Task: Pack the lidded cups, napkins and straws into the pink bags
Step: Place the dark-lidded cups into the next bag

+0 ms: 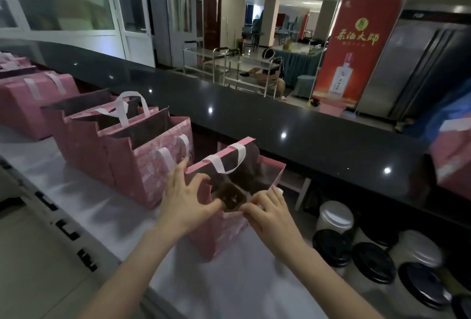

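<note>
White surface [84, 199] carries an open pink bag [224, 234] at centre; left hand [186, 199] grips its nine o'clock rim, right hand [270, 216] pinches its three o'clock rim; lidded cups [374, 262] stand at four o'clock.

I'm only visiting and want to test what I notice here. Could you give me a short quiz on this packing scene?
1. True or false: the left hand and the right hand both grip the rim of one pink bag.
2. The lidded cups have lids that are: A red, B black, C green.
3. Fill in: the other bags stand to the held bag's ____.
Key: 1 true; 2 B; 3 left.
</note>
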A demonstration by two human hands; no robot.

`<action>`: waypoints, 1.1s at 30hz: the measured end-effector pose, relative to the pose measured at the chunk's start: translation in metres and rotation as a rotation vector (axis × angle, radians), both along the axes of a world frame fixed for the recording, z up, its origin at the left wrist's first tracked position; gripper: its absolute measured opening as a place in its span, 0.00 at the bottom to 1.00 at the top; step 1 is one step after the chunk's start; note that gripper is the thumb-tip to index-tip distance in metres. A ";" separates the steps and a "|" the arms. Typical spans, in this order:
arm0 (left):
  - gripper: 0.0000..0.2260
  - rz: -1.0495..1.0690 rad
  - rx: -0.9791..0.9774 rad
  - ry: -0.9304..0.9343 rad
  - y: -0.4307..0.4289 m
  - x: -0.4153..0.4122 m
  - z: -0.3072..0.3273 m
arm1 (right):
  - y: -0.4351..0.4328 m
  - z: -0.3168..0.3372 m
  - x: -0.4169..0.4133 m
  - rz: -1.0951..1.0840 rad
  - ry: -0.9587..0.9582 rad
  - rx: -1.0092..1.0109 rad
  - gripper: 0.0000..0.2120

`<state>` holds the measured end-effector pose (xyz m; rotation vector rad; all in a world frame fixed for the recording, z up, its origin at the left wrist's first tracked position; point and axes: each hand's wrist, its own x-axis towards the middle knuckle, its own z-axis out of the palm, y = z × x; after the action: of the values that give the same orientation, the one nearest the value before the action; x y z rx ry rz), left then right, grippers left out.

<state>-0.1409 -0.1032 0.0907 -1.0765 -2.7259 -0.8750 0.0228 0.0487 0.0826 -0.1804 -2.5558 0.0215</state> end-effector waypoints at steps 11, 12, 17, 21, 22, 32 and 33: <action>0.39 -0.088 0.071 0.146 0.016 0.115 -0.008 | 0.019 -0.021 0.117 0.105 0.086 -0.029 0.12; 0.40 -0.092 0.074 0.146 0.017 0.120 -0.008 | 0.021 -0.022 0.122 0.110 0.088 -0.041 0.11; 0.41 -0.107 0.042 0.105 0.024 0.133 -0.006 | 0.037 -0.029 0.144 0.128 0.106 -0.145 0.17; 0.41 -0.104 0.063 0.077 0.027 0.130 -0.006 | 0.066 -0.039 0.158 -0.092 0.092 -0.232 0.23; 0.41 -0.107 0.065 0.082 0.027 0.128 -0.007 | 0.075 -0.042 0.160 -0.182 0.066 -0.245 0.25; 0.43 -0.152 0.195 0.049 0.034 0.106 -0.009 | 0.107 -0.068 0.138 -0.401 -0.506 -0.110 0.37; 0.43 -0.151 0.193 0.044 0.035 0.104 -0.010 | 0.108 -0.069 0.136 -0.403 -0.529 -0.104 0.37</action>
<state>-0.0365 -0.0686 0.0811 -1.2557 -2.4889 -1.0957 0.1585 0.1564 0.0140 -0.8362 -2.9872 -0.0549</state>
